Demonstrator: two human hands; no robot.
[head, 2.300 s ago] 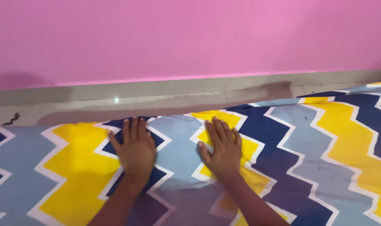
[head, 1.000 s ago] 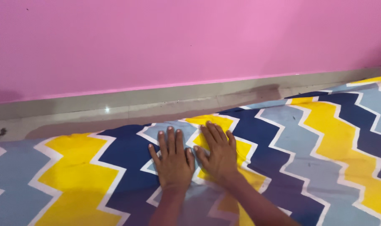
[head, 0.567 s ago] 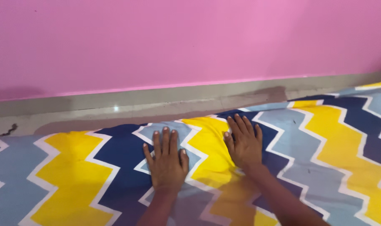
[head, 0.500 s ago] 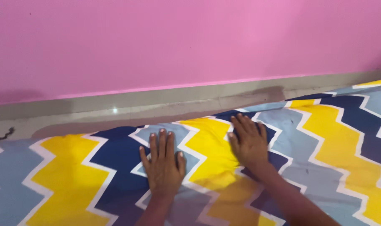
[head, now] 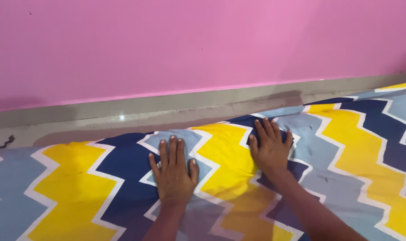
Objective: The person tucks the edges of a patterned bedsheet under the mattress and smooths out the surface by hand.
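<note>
Zigzag sheet is spread flat, its far edge along the grey ledge. Left hand and right hand are pressed flat, fingers splayed, nothing gripped. Wrinkles are best pushed outward with even palm pressure.

Under your hands lies a matt, smooth woven cloth sheet with yellow, navy, grey-blue and white zigzags. The grey tiled floor looks glossy; the pink painted wall is matt.

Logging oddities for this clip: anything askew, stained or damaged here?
One thing: a small dark mark on the grey floor strip at far left, possibly a crack or stain. Both hands lie flat on the zigzag sheet.
</note>
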